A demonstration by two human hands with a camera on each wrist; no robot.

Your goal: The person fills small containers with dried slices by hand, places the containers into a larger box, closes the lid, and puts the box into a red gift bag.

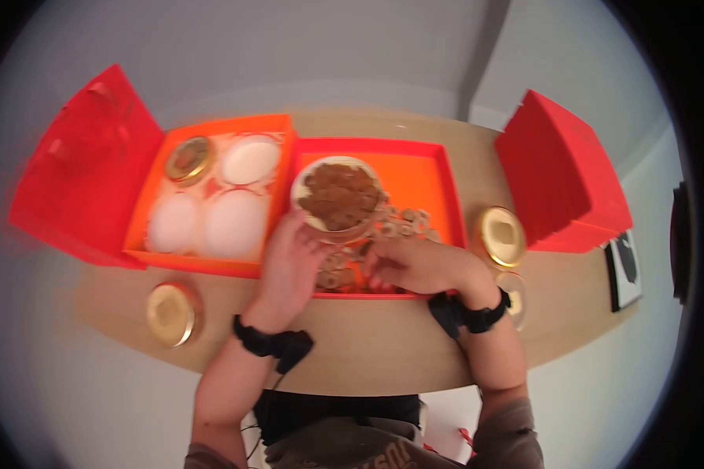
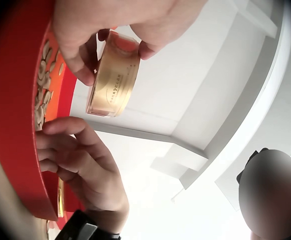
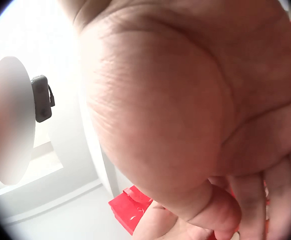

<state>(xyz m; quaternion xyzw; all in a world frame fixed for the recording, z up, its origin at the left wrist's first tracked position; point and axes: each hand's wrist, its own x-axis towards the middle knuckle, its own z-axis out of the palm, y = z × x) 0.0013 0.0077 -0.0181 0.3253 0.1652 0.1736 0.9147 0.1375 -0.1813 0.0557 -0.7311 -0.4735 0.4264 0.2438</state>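
Observation:
My left hand (image 1: 289, 258) grips a round clear jar (image 2: 114, 77) with a gold label, thumb on one side and fingers on the other. In the head view, brown slices (image 1: 339, 195) fill the mouth of this jar, which is over the red tray (image 1: 449, 180) with an orange inside. Loose dried slices (image 1: 405, 223) lie scattered in that tray. At the tray's near right part, my right hand (image 1: 418, 264) reaches down among the slices with its fingers loosely bent. Its fingertips are partly hidden by the tray wall in the left wrist view.
Left of the tray stands an orange box (image 1: 211, 270) with a gold-rimmed jar (image 1: 188, 160) and white round hollows. Gold lids lie at the left (image 1: 170, 314) and right (image 1: 502, 237). Red bags stand on the left (image 1: 86, 172) and right (image 1: 559, 180).

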